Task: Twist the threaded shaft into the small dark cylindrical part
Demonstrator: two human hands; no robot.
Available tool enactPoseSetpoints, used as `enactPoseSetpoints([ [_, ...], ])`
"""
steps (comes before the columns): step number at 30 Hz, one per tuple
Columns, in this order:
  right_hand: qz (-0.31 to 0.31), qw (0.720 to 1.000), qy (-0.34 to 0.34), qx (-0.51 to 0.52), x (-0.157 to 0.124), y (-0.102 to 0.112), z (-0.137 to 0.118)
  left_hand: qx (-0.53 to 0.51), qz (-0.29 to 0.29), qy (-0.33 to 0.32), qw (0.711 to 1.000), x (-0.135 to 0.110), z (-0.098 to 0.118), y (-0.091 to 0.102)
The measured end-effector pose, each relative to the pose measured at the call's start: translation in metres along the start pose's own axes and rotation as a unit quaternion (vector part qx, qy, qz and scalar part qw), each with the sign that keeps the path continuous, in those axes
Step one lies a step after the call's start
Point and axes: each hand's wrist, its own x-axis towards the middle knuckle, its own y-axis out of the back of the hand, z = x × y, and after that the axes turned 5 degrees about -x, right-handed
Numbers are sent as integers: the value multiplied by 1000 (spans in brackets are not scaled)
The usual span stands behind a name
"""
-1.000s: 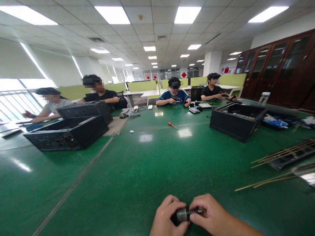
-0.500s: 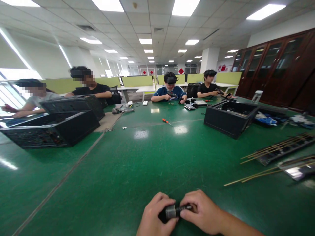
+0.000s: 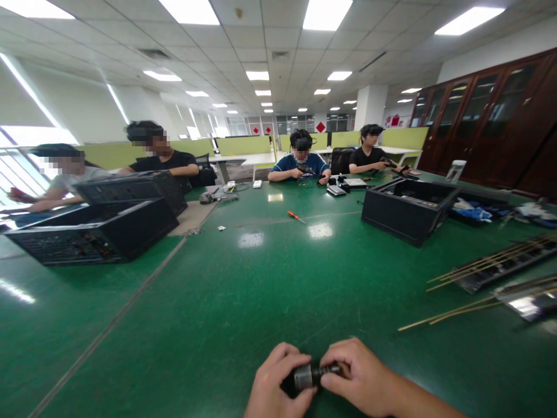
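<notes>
The open black case at right holds indistinct parts; above the counter, the left hand grasps a metal-collared tool, the right hand pinching its narrow end.

Green table under the grip, seam running off to the left. Ahead of the grip, well out: orange-handled screwdriver, lying flat. Past it, person in blue shirt, seated. Far left of grip: two black PC cases, one behind the other, brown sheet just beside. Ahead-right: third case, open top. Closer on the right: thin yellow rods over a dark slotted tray. Clear bottle beyond third case; wood cabinets farther right.
</notes>
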Motion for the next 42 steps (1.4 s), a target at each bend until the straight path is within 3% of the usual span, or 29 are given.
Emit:
enactPoseSetpoints([
  [12, 15, 1000, 12, 22, 1, 0, 1, 10, -1, 13, 1000, -3, 0, 2],
  [24, 36, 999, 18, 27, 0, -2, 1, 17, 7, -18, 1000, -3, -4, 3],
  [42, 24, 999, -17, 40, 2, -2, 7, 34, 28, -40, 998, -5, -6, 3],
])
